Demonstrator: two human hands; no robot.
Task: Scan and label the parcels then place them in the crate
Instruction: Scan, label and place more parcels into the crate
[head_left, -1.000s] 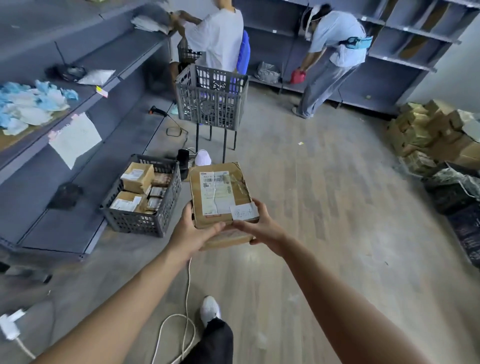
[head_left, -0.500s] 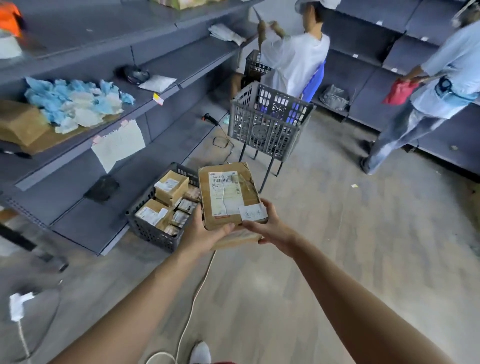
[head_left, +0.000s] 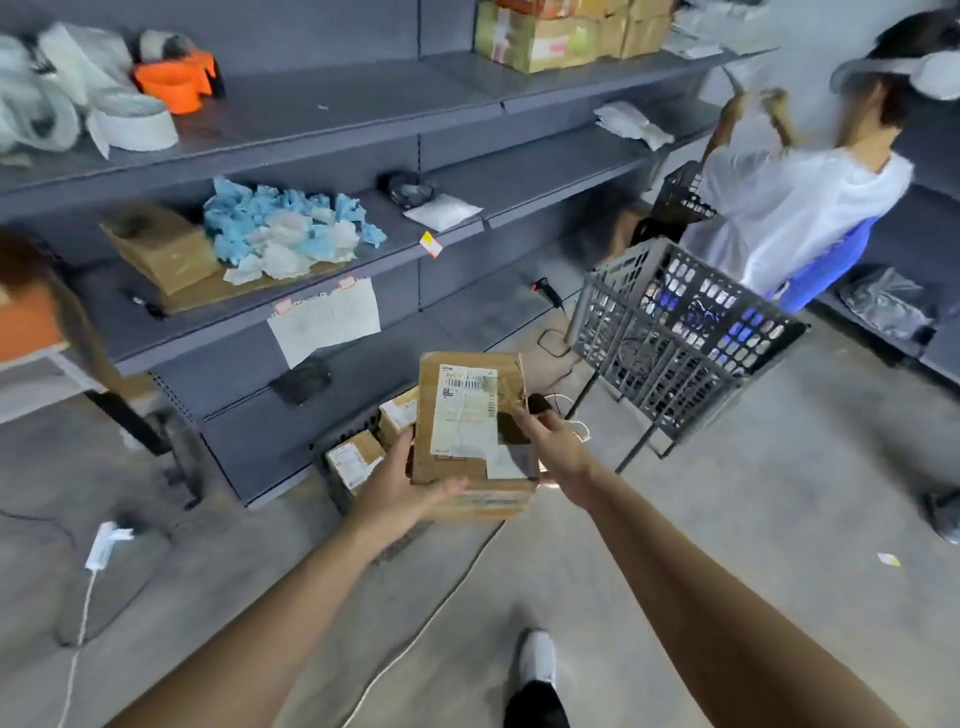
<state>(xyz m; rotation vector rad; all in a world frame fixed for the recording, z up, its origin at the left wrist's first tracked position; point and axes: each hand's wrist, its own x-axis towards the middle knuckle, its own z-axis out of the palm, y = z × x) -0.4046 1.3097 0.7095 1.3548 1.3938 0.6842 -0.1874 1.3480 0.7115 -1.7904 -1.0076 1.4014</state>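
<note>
Step in hand: by the look of it, carrying a labelled parcel (head_left: 470, 415) towards the crate (head_left: 343, 430); it is not yet placed.
Left hand (head_left: 400, 488): grips the parcel's near left corner, thumb laid across the top face, fingers out of sight beneath.
Right hand (head_left: 558, 447): fingers fairly straight and spread at the parcel's right edge, curled round nothing; whether they touch the cardboard cannot be told through the blur.
Parcel: held roughly level between the two hands, shipping label (head_left: 467, 410) facing up, a small white sticker (head_left: 506, 462) on the corner nearest the right hand.
Crate: on the floor just beyond and below the left hand, largely hidden by it, with other boxed parcels (head_left: 356, 460) inside.
Raised basket (head_left: 675, 332): on a stand beyond the right hand, well apart from the parcel.
Risk, tipping: the weight seems to sit on one corner grip, so the parcel could sag away from the left hand and slide off if the right gives no support.
Risk, sticker: it may lift if it was not pressed flat.
Risk, landing: released from height, the parcel could knock those already in the crate or catch on the rim.
Risk, footing: a white cable (head_left: 441, 587) runs across the floor below the hands, close to the person's shoe (head_left: 537, 657), and could snag a step.
</note>
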